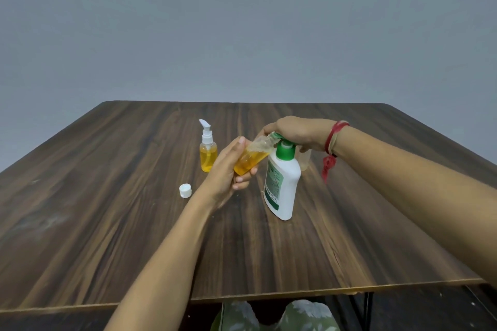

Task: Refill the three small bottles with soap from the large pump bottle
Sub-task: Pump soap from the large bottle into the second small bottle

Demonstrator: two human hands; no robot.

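The large white pump bottle (pixel 282 185) with a green collar stands mid-table. My right hand (pixel 293 130) lies on top of its pump head, fingers curled over it. My left hand (pixel 228 172) grips a small open bottle (pixel 250 160) of orange soap, tilted with its mouth right at the pump's spout. Further left a small bottle (pixel 207 156) with a white pump stands upright, holding orange soap. A third small clear bottle (pixel 305 160) is mostly hidden behind the large one. A white cap (pixel 185 190) lies loose on the table.
The wooden table (pixel 107 223) reaches to a grey wall; its front edge runs close to my knees. A red thread band is tied around my right wrist.
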